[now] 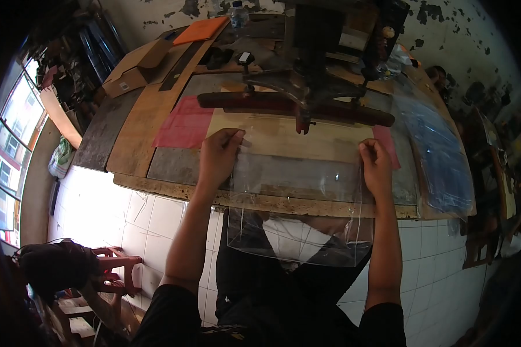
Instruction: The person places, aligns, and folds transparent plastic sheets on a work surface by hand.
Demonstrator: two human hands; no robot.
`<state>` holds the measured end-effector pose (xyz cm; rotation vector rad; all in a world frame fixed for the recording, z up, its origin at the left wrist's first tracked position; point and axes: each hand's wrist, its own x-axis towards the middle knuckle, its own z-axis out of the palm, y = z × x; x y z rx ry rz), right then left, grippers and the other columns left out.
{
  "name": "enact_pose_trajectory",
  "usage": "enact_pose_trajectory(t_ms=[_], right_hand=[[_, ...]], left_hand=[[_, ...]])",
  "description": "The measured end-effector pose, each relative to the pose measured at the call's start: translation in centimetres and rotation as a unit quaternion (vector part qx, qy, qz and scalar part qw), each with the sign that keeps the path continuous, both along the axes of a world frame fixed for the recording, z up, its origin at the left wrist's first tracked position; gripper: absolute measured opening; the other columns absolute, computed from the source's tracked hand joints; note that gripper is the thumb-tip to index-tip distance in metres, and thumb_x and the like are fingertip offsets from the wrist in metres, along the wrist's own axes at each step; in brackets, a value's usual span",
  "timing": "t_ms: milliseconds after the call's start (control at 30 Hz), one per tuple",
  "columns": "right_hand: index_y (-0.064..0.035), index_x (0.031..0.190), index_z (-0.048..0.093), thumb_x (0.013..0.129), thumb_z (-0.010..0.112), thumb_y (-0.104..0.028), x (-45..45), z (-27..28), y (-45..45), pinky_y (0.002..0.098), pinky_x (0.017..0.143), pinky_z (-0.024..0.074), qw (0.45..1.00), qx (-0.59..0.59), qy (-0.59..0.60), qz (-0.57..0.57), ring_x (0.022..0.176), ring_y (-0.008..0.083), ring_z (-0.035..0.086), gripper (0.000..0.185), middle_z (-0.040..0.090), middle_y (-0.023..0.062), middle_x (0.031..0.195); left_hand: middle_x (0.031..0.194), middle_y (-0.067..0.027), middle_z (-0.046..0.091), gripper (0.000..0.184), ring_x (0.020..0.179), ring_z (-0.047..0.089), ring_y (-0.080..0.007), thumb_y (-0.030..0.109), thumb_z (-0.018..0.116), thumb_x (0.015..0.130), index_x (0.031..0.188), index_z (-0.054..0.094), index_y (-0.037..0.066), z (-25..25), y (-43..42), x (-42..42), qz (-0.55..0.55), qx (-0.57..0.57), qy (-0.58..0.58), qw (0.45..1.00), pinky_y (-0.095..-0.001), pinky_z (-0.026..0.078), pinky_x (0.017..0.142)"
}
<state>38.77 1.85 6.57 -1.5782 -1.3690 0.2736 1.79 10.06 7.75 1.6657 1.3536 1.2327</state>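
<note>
A clear plastic sheet or bag hangs between my two hands and drapes over the table's front edge towards my lap. My left hand pinches its upper left corner. At the upper right corner, my right hand is closed on it in the same way. Just beyond my hands stands a dark metal press with a long horizontal bar above the work surface. Under the bar lies a pale yellowish sheet, with pink material showing at its left side and more at its right.
Stacked clear bluish plastic lies on the table's right side. An open cardboard box, an orange folder and a bottle are at the back left. Another person is at lower left, beside a red stool.
</note>
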Motion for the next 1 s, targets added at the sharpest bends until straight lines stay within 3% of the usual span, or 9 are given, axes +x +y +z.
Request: enact_pose_trajectory(t_ms=[633, 900, 1000], right_hand=[[-0.0001, 0.105, 0.07, 0.102, 0.072, -0.019, 0.1, 0.0, 0.1, 0.0314, 0.076, 0.0516, 1.0, 0.008, -0.01, -0.014, 0.078, 0.0149, 0.066, 0.019, 0.072, 0.0079, 0.088], [0.0001, 0.099, 0.073, 0.095, 0.076, -0.011, -0.1, -0.3, 0.4, 0.0353, 0.077, 0.0542, 0.997, 0.012, -0.073, -0.019, 0.081, 0.0231, 0.072, 0.013, 0.075, 0.0122, 0.092], [-0.0005, 0.1, 0.072, 0.094, 0.076, -0.008, -0.4, 0.2, 0.4, 0.0363, 0.075, 0.0539, 0.995, -0.002, -0.096, -0.013, 0.079, 0.0226, 0.07, 0.011, 0.073, 0.0119, 0.088]], left_hand=[[0.087, -0.0037, 0.077, 0.027, 0.07, 0.062, -0.0065, 0.024, 0.066, 0.107, 0.112, 0.077, 0.0, -0.2, 0.0, -0.1, -0.013, 0.002, 0.006, 1.0, -0.0257, 0.05, 0.067], [0.084, -0.0138, 0.077, 0.023, 0.075, 0.072, -0.0149, 0.012, 0.064, 0.103, 0.122, 0.072, 0.002, 0.8, -0.8, 0.7, 0.002, 0.002, 0.065, 0.998, -0.0307, 0.053, 0.07], [0.082, -0.0161, 0.076, 0.02, 0.073, 0.072, -0.0177, 0.008, 0.062, 0.1, 0.116, 0.073, 0.002, -0.3, -0.1, 0.5, -0.019, 0.031, 0.095, 0.995, -0.0327, 0.054, 0.071]])
